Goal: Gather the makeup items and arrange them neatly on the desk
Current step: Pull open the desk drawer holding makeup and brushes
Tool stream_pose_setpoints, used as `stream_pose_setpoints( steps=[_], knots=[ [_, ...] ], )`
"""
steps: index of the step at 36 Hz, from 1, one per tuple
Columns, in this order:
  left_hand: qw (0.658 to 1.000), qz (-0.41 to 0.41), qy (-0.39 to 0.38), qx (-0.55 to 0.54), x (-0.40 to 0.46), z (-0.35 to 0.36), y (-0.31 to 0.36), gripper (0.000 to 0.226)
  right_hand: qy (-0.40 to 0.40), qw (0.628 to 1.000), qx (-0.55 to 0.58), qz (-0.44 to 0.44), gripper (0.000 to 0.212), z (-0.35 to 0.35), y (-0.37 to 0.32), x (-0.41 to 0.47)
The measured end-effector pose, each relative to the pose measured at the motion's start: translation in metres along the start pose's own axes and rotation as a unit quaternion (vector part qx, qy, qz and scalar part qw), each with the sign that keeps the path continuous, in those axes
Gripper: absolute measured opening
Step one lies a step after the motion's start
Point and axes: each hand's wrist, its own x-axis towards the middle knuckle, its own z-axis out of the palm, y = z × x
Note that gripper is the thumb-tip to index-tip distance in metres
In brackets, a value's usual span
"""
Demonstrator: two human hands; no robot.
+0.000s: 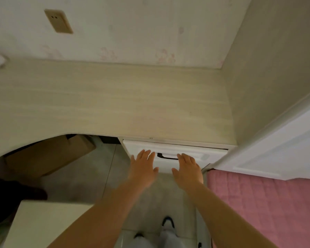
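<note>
A pale wood-grain desk (106, 101) runs along the wall, and no makeup items show anywhere in view. Under its right end sits a white drawer front (209, 156) with a dark handle (167, 157). My left hand (143, 167) is held flat with straight fingers against the drawer front, just left of the handle. My right hand (188, 169) lies flat the same way, its fingertips at the handle's right end. Neither hand holds anything. The drawer looks closed or nearly closed.
A brown cardboard box (48, 156) stands under the desk at the left. A white cabinet top (48, 224) sits at the lower left. A pink quilted bed (263, 208) and a white panel (276, 149) lie to the right. A wall socket (58, 21) is above the desk.
</note>
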Motion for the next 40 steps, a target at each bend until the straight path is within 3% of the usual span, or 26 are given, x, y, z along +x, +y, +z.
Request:
stream_pose_setpoints(
  steps=[11,20,40],
  knots=[
    [0.997,0.049,-0.05,0.044,0.051,0.012,0.014,0.066,0.007,0.999,-0.022,0.03,0.067,0.024,0.016,0.047],
    [0.997,0.026,-0.004,0.079,0.059,0.029,0.007,0.075,0.035,0.996,-0.023,0.074,0.075,0.038,0.015,0.06],
    [0.996,0.044,0.033,0.077,0.065,0.049,0.0,0.082,0.028,0.993,-0.082,0.08,0.093,0.05,0.016,0.063]
  ],
)
